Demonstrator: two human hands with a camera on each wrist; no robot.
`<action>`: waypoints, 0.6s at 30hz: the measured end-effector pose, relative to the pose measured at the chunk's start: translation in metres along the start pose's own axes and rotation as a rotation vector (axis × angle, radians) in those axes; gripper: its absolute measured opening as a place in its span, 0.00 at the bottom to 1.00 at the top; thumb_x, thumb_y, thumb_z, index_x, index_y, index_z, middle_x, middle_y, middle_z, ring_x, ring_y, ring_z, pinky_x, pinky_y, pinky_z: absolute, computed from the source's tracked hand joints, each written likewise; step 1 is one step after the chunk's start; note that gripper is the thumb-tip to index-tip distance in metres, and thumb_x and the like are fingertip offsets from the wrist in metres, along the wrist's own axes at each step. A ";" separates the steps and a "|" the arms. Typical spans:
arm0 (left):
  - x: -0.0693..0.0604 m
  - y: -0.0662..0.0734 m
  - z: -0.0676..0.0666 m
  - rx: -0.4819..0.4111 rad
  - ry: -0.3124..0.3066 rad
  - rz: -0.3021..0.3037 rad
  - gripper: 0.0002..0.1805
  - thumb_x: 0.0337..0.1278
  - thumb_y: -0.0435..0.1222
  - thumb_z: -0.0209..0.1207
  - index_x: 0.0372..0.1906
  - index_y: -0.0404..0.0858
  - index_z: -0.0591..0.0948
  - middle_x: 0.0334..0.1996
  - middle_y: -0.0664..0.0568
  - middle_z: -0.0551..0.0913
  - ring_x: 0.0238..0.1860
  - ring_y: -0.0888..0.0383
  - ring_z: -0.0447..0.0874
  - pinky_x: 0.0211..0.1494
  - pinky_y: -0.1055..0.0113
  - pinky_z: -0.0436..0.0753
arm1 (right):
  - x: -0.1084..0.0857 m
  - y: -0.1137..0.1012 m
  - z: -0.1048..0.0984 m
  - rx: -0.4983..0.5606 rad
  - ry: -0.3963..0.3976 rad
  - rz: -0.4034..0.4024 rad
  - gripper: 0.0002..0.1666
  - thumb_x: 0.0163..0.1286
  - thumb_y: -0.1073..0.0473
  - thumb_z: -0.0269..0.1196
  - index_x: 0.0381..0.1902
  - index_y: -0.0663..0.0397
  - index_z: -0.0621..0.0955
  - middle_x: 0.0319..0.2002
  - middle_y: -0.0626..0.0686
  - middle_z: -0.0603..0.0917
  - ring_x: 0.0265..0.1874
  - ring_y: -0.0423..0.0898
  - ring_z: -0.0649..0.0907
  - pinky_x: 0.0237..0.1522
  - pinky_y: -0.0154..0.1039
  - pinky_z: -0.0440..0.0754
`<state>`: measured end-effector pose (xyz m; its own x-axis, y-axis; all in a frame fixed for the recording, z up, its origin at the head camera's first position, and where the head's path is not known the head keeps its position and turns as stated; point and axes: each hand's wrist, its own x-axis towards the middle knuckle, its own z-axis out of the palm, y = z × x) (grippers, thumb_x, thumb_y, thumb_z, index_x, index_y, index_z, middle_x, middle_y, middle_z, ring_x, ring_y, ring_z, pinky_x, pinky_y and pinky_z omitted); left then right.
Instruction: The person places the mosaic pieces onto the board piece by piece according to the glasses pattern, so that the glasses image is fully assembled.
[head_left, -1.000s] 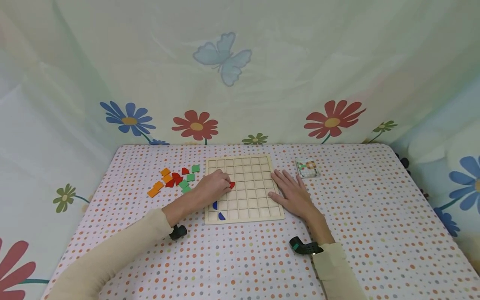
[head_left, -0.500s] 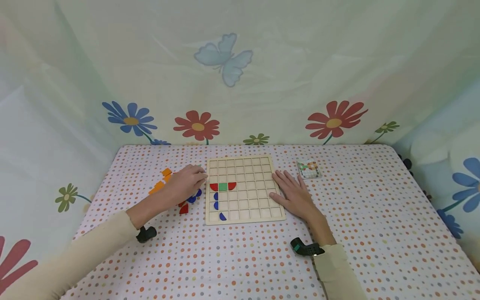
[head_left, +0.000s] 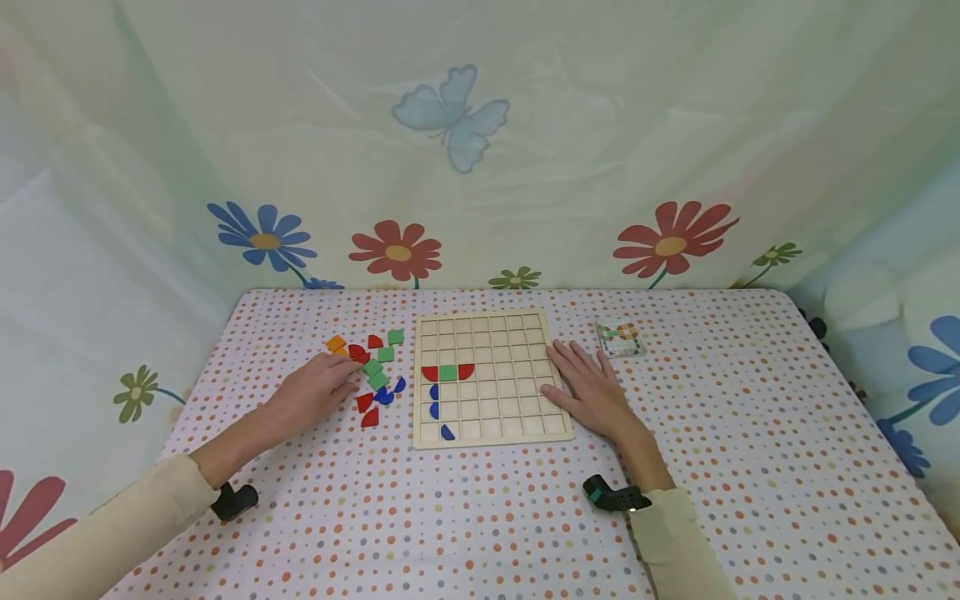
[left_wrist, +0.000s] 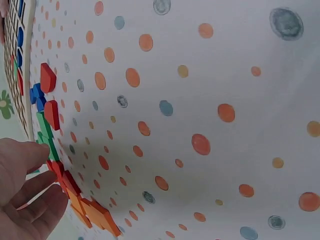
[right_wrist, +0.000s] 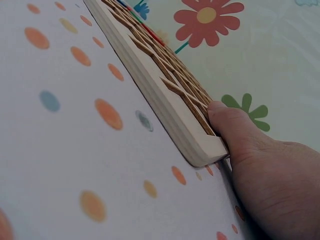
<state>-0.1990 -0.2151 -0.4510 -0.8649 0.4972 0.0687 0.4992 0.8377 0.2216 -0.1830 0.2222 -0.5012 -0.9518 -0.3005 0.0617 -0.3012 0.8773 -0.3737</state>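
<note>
In the head view my left hand (head_left: 313, 388) is over the loose pieces left of the wooden grid board (head_left: 497, 437). Its thumb and fingers are apart, beside green square tiles (left_wrist: 47, 145) and red quarter-circle pieces (left_wrist: 71, 183) in the left wrist view; I see nothing held. My right hand (head_left: 592, 396) lies with fingers extended at the board's right edge, its thumb (right_wrist: 225, 117) on the rim. One row of the board holds a green square (head_left: 447, 373) between two red quarter circles (head_left: 466, 372). Several blue half circles (head_left: 434, 410) sit in cells lower left.
Orange tiles (left_wrist: 102, 217) lie at the far side of the loose pieces. More blue half circles (head_left: 385, 396) lie near the board's left edge. A small patterned card (head_left: 620, 338) is right of the board, on the dotted tablecloth (head_left: 480, 517).
My left hand has left the red quarter circle in a board cell and moved left to the loose pieces, uncovering the red-green-red row. My right hand has stayed at the board's edge.
</note>
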 end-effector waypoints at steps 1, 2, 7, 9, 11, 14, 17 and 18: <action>0.000 0.000 0.000 -0.001 0.004 0.005 0.19 0.59 0.35 0.64 0.55 0.35 0.81 0.50 0.44 0.84 0.53 0.47 0.80 0.55 0.53 0.82 | 0.000 0.000 0.000 -0.001 -0.001 0.001 0.42 0.71 0.40 0.55 0.76 0.49 0.57 0.77 0.54 0.56 0.77 0.57 0.53 0.75 0.62 0.37; 0.000 0.000 0.001 0.000 0.009 0.010 0.19 0.58 0.35 0.65 0.55 0.36 0.81 0.50 0.44 0.84 0.53 0.47 0.80 0.55 0.53 0.82 | 0.000 0.000 -0.001 -0.001 -0.001 0.001 0.42 0.71 0.40 0.55 0.76 0.49 0.57 0.77 0.54 0.56 0.77 0.57 0.53 0.75 0.62 0.37; 0.004 0.004 0.000 0.011 0.014 0.046 0.19 0.57 0.33 0.65 0.55 0.38 0.82 0.50 0.47 0.83 0.52 0.50 0.79 0.52 0.56 0.83 | 0.000 0.002 0.001 0.005 0.008 -0.002 0.43 0.70 0.39 0.55 0.76 0.49 0.57 0.77 0.55 0.56 0.77 0.58 0.53 0.75 0.63 0.37; 0.007 0.004 0.000 0.027 0.000 0.057 0.19 0.57 0.33 0.65 0.56 0.39 0.82 0.51 0.47 0.82 0.52 0.51 0.79 0.52 0.57 0.83 | 0.000 0.002 0.002 0.004 0.014 -0.006 0.43 0.70 0.39 0.55 0.76 0.49 0.58 0.77 0.55 0.56 0.77 0.58 0.53 0.75 0.63 0.37; 0.010 0.004 0.001 0.049 -0.014 0.066 0.21 0.56 0.33 0.65 0.56 0.40 0.81 0.53 0.48 0.82 0.53 0.52 0.79 0.52 0.57 0.83 | 0.001 0.003 0.003 0.003 0.016 -0.007 0.43 0.70 0.39 0.55 0.76 0.49 0.58 0.77 0.55 0.56 0.76 0.58 0.54 0.74 0.63 0.37; 0.013 0.003 0.001 0.085 -0.027 0.092 0.22 0.56 0.33 0.66 0.57 0.39 0.80 0.54 0.47 0.82 0.55 0.51 0.79 0.55 0.56 0.83 | 0.000 0.002 0.003 0.010 0.014 -0.004 0.43 0.70 0.39 0.55 0.76 0.48 0.57 0.77 0.55 0.56 0.76 0.58 0.54 0.74 0.63 0.36; 0.016 0.002 0.001 0.107 -0.030 0.123 0.22 0.55 0.33 0.66 0.57 0.38 0.80 0.55 0.46 0.82 0.58 0.49 0.79 0.57 0.54 0.81 | 0.000 0.002 0.002 0.017 0.013 -0.004 0.43 0.70 0.39 0.55 0.76 0.48 0.57 0.77 0.55 0.56 0.77 0.58 0.53 0.74 0.64 0.36; 0.017 0.002 0.001 0.108 -0.033 0.131 0.22 0.55 0.33 0.66 0.57 0.37 0.80 0.56 0.46 0.82 0.58 0.49 0.78 0.58 0.54 0.81 | -0.001 0.002 0.002 0.020 0.014 -0.004 0.43 0.70 0.39 0.55 0.76 0.48 0.57 0.77 0.55 0.56 0.76 0.58 0.53 0.74 0.64 0.36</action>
<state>-0.2124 -0.2051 -0.4509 -0.7909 0.6092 0.0581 0.6117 0.7839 0.1067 -0.1828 0.2232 -0.5034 -0.9512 -0.2990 0.0762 -0.3043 0.8684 -0.3915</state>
